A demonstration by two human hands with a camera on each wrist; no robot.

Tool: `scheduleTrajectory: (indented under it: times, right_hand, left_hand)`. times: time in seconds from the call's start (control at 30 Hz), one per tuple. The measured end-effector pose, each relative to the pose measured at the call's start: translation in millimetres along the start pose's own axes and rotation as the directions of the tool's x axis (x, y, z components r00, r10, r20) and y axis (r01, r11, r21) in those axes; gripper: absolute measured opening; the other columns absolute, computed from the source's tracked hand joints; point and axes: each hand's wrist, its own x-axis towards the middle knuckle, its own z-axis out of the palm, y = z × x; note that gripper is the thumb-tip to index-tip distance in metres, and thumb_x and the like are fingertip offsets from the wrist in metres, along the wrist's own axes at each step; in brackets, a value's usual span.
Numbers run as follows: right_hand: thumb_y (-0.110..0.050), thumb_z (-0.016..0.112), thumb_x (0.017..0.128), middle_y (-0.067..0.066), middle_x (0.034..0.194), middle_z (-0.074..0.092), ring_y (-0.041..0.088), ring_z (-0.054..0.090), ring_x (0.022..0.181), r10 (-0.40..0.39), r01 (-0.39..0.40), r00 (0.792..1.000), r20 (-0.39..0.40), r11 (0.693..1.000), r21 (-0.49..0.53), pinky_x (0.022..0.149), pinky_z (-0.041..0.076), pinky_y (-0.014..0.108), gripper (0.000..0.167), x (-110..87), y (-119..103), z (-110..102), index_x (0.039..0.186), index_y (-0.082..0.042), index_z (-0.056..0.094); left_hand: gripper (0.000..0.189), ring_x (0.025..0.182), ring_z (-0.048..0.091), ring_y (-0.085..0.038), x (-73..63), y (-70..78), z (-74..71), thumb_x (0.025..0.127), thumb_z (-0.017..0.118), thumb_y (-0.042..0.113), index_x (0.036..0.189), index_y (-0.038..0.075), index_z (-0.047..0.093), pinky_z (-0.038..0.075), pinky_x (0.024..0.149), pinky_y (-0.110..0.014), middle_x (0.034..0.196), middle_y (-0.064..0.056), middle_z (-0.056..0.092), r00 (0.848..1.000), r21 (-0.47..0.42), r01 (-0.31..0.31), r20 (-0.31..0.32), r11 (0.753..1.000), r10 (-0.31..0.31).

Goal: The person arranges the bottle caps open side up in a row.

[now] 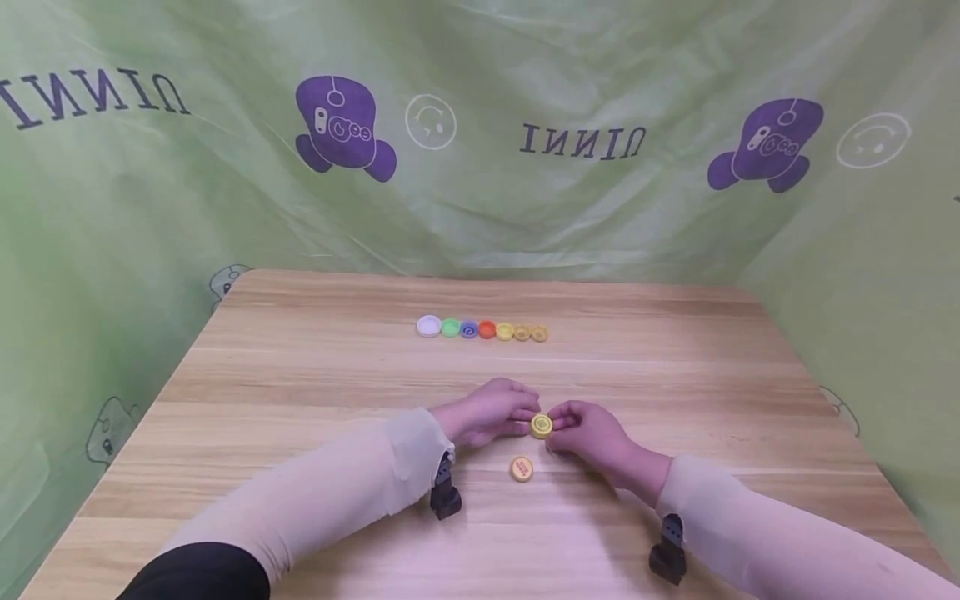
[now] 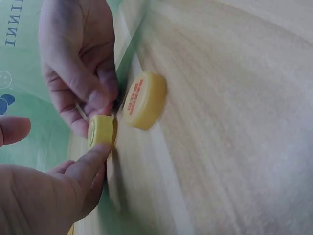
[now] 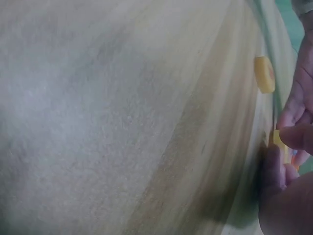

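A yellow bottle cap (image 1: 542, 426) with a round mark on top lies between both hands, low over the table. My right hand (image 1: 592, 433) pinches its right side with thumb and fingers; a thin pale strip shows by those fingertips in the left wrist view. My left hand (image 1: 491, 412) touches the cap's other side with extended fingers (image 2: 93, 159), while its thumb stands apart from it. Nearer the body lies a yellow-orange cap (image 1: 521, 469) with red print on its top. At the right wrist view's edge, fingers partly hide the pinched cap (image 3: 278, 139).
Farther back on the wooden table (image 1: 337, 375), a row of small caps runs sideways: a white cap (image 1: 429, 326), a green cap (image 1: 450, 327), a blue cap (image 1: 468, 330), a red cap (image 1: 487, 329) and several yellowish ones. A green printed cloth (image 1: 480, 208) hangs around the table.
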Motion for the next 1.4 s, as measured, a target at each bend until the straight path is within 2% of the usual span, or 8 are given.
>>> scheduleTrajectory:
  times: [0.27, 0.67, 0.73, 0.83, 0.97, 1.07, 1.17, 1.4]
  right_hand:
    - [0.004, 0.079, 0.080, 0.009, 0.096, 0.068, 0.019, 0.065, 0.086, -0.032, 0.024, 0.997, -0.069, 0.994, -0.110, 0.079, 0.060, 0.031, 0.032, 8.1, 3.6, 3.6, 0.110, 0.005, 0.067]
    - [-0.012, 0.073, 0.095, 0.006, 0.101, 0.074, 0.021, 0.069, 0.095, -0.142, 0.127, 0.988, -0.056, 0.969, -0.211, 0.089, 0.059, 0.039, 0.025, 14.4, -3.9, -4.3, 0.116, 0.001, 0.070]
    - [-0.013, 0.072, 0.096, 0.008, 0.104, 0.074, 0.022, 0.069, 0.098, -0.134, 0.122, 0.989, -0.061, 0.978, -0.170, 0.092, 0.058, 0.039, 0.025, 17.0, -6.0, -6.0, 0.115, 0.002, 0.070]
    - [-0.009, 0.068, 0.098, 0.014, 0.110, 0.071, 0.025, 0.068, 0.102, -0.081, 0.082, 0.995, -0.051, 0.997, 0.011, 0.095, 0.058, 0.037, 0.026, 22.0, -10.5, -8.6, 0.119, 0.007, 0.065]
    - [-0.005, 0.062, 0.102, 0.018, 0.112, 0.068, 0.024, 0.068, 0.099, -0.019, 0.028, 0.999, -0.042, 0.970, 0.242, 0.091, 0.058, 0.032, 0.026, 28.8, -18.2, -11.7, 0.122, 0.012, 0.059]
    - [-0.006, 0.060, 0.103, 0.016, 0.110, 0.067, 0.023, 0.067, 0.097, -0.006, 0.020, 0.999, -0.052, 0.963, 0.269, 0.089, 0.058, 0.030, 0.026, 32.7, -23.5, -13.5, 0.123, 0.012, 0.058]
    - [-0.007, 0.061, 0.103, 0.014, 0.109, 0.067, 0.024, 0.066, 0.100, 0.008, 0.009, 0.998, -0.064, 0.965, 0.263, 0.089, 0.057, 0.030, 0.027, 36.4, -27.0, -14.6, 0.123, 0.010, 0.058]
    - [-0.009, 0.061, 0.103, 0.012, 0.111, 0.063, 0.027, 0.063, 0.107, 0.010, 0.018, 0.994, -0.106, 0.966, 0.259, 0.096, 0.056, 0.036, 0.027, 44.1, -34.2, -16.4, 0.124, 0.008, 0.056]
  left_hand:
    - [0.048, 0.111, 0.064, -0.029, 2.2, -5.2, -0.4, 0.099, 0.057, -0.004, 0.142, -0.019, 0.043, 0.055, 0.102, -0.036, 0.131, -0.027, 0.059, 0.999, -0.049, -0.035, -0.043, 0.998, 0.033]
    - [0.031, 0.085, 0.064, -0.014, 7.6, -6.5, -6.0, 0.100, 0.058, -0.001, 0.128, -0.015, 0.059, 0.058, 0.093, -0.030, 0.113, -0.019, 0.067, 0.988, 0.023, -0.108, -0.112, 0.994, 0.110]
    - [0.030, 0.088, 0.066, -0.016, 9.1, -6.1, -6.1, 0.100, 0.058, 0.000, 0.127, -0.013, 0.061, 0.058, 0.093, -0.031, 0.112, -0.017, 0.068, 0.983, 0.039, -0.125, -0.128, 0.991, 0.129]
    - [0.029, 0.094, 0.069, -0.022, 11.1, -4.1, -4.9, 0.101, 0.059, 0.002, 0.125, -0.011, 0.064, 0.059, 0.092, -0.032, 0.110, -0.016, 0.070, 0.966, 0.099, -0.174, -0.176, 0.980, 0.190]
    - [0.027, 0.105, 0.071, -0.029, 11.0, 0.7, -0.8, 0.102, 0.058, 0.007, 0.124, -0.006, 0.066, 0.058, 0.093, -0.038, 0.115, -0.017, 0.071, 0.928, 0.189, -0.234, -0.250, 0.954, 0.277]
    - [0.028, 0.112, 0.069, -0.032, 9.3, 4.3, 2.9, 0.103, 0.058, 0.010, 0.126, -0.003, 0.067, 0.055, 0.099, -0.044, 0.125, -0.018, 0.068, 0.915, 0.204, -0.246, -0.274, 0.947, 0.297]
    - [0.031, 0.116, 0.067, -0.034, 8.0, 7.0, 6.0, 0.103, 0.058, 0.011, 0.130, -0.002, 0.065, 0.052, 0.104, -0.049, 0.133, -0.019, 0.065, 0.913, 0.194, -0.248, -0.282, 0.949, 0.296]
    - [0.037, 0.118, 0.066, -0.036, 11.1, 10.8, 9.5, 0.103, 0.055, 0.010, 0.137, -0.005, 0.060, 0.049, 0.108, -0.048, 0.135, -0.022, 0.063, 0.901, 0.174, -0.280, -0.291, 0.944, 0.321]
